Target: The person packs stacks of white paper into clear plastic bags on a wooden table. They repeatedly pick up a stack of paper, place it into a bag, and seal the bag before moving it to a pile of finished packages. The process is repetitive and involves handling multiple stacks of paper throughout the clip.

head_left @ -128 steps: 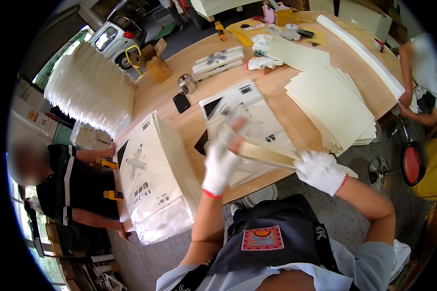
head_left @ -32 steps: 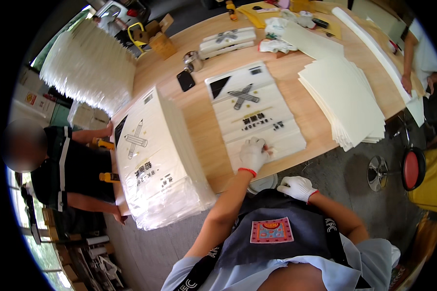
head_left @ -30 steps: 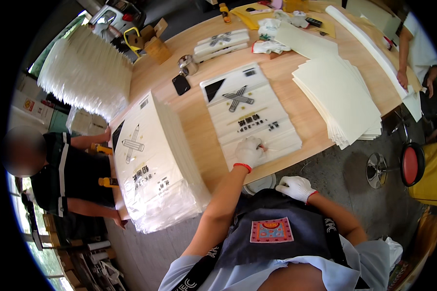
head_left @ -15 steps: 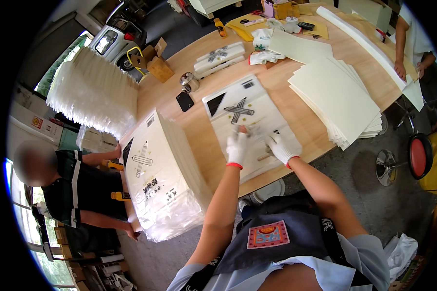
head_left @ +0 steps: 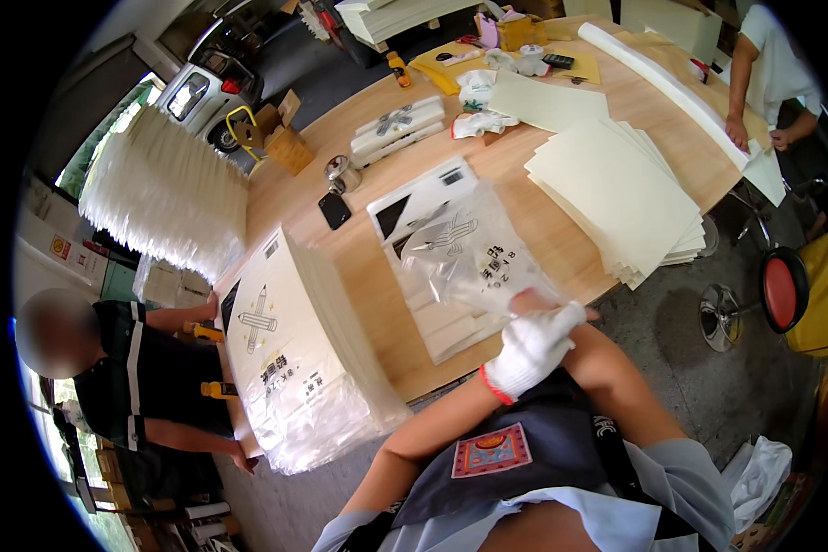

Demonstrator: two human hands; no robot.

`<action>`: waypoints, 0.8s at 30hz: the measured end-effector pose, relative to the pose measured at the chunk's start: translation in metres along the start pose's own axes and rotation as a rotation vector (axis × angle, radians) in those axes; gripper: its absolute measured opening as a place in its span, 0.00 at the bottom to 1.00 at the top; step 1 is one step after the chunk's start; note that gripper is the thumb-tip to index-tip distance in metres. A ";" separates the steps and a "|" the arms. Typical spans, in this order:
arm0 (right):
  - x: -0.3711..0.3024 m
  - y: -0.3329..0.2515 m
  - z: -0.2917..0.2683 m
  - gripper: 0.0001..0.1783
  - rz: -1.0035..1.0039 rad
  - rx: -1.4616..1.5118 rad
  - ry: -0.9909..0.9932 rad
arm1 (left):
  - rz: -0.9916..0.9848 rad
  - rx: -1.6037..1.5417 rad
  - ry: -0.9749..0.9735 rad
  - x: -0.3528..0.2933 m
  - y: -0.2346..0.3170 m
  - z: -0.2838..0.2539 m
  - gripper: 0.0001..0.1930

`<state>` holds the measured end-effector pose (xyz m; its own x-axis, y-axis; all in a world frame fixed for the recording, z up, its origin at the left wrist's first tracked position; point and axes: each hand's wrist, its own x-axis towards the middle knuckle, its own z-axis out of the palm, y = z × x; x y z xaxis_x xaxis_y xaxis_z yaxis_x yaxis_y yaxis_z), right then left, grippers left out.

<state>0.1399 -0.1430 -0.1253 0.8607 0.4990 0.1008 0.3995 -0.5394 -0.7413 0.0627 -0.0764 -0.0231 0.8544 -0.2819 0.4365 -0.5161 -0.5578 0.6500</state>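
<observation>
A clear printed plastic bag (head_left: pixel 469 248) is lifted at a slant off a thin white pack of paper (head_left: pixel 446 331) on the table in front of me. My left hand (head_left: pixel 532 354), in a white glove with a red cuff, has its fingers closed at the near end of the bag. Blur smears the fingertips there. My right forearm (head_left: pixel 621 377) reaches up behind the left glove, which mostly hides my right hand. To the left stands a tall stack of bagged paper packs (head_left: pixel 290 359) printed with crossed pencils.
Fanned cream sheets (head_left: pixel 616 198) lie to the right, with a paper roll (head_left: pixel 662 97) beyond. A phone (head_left: pixel 335 211), metal pot (head_left: pixel 342 173) and wrapped packs (head_left: pixel 397 129) sit ahead. A co-worker (head_left: pixel 156 368) is at the left; another person's hands (head_left: pixel 736 132) rest at the right edge.
The printed bag has come up off the pack and tilted toward me. Both hands have drawn back to the table's near edge, the left crossing over the right.
</observation>
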 end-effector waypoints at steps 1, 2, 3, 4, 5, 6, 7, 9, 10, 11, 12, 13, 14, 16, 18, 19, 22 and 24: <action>-0.017 -0.001 -0.014 0.19 0.050 -0.037 -0.068 | 0.006 0.010 -0.027 -0.004 0.004 0.003 0.19; -0.033 0.001 -0.026 0.18 0.095 -0.065 -0.122 | 0.011 0.011 -0.067 -0.009 0.007 0.004 0.18; -0.040 0.003 -0.035 0.17 0.122 -0.081 -0.161 | 0.015 0.013 -0.107 -0.012 0.008 0.004 0.17; -0.043 0.004 -0.040 0.16 0.136 -0.091 -0.185 | 0.039 -0.054 -0.118 -0.013 0.011 0.009 0.16; -0.039 0.004 -0.039 0.15 0.139 -0.103 -0.215 | 0.060 -0.113 -0.123 -0.013 0.012 0.013 0.15; -0.035 0.002 -0.038 0.15 0.139 -0.104 -0.260 | 0.078 -0.172 -0.128 -0.015 0.011 0.016 0.14; -0.029 0.000 -0.040 0.14 0.145 -0.114 -0.310 | 0.059 -0.136 -0.082 -0.014 0.001 0.020 0.12; -0.028 0.005 -0.064 0.12 0.190 -0.140 -0.344 | -0.040 -0.054 -0.057 -0.008 -0.043 0.039 0.09; -0.031 0.006 -0.073 0.12 0.171 -0.168 -0.316 | -0.017 -0.059 0.053 -0.004 -0.060 0.037 0.12; -0.045 0.019 -0.086 0.13 0.102 -0.254 -0.198 | -0.042 -0.005 0.129 -0.007 -0.078 0.035 0.15; -0.059 0.033 -0.100 0.15 0.048 -0.338 -0.077 | -0.160 -0.033 0.174 -0.009 -0.084 0.027 0.14; -0.069 0.050 -0.117 0.16 -0.019 -0.526 0.131 | -0.392 -0.236 0.107 -0.010 -0.088 0.023 0.13; -0.076 0.068 -0.137 0.18 -0.083 -0.711 0.342 | -0.622 -0.441 0.030 -0.010 -0.089 0.024 0.13; -0.077 0.107 -0.170 0.21 -0.096 -0.984 0.405 | -0.621 -0.513 -0.045 -0.002 -0.090 0.034 0.14; -0.072 0.148 -0.183 0.19 -0.187 -0.999 0.334 | -0.577 -0.623 -0.102 0.011 -0.099 0.051 0.16; -0.068 0.160 -0.189 0.18 -0.246 -1.003 0.295 | -0.546 -0.697 -0.118 0.013 -0.110 0.064 0.16; -0.063 0.168 -0.211 0.17 -0.378 -0.920 0.210 | -0.367 -0.584 -0.223 0.035 -0.102 0.077 0.18; -0.054 0.159 -0.214 0.11 -0.514 -1.008 0.360 | -0.186 -0.435 -0.242 0.042 -0.110 0.087 0.18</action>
<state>0.2245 -0.4011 -0.1062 0.5017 0.6806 0.5340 0.6539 -0.7024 0.2810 0.1604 -0.0947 -0.1307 0.8970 -0.4095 0.1664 -0.2875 -0.2544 0.9234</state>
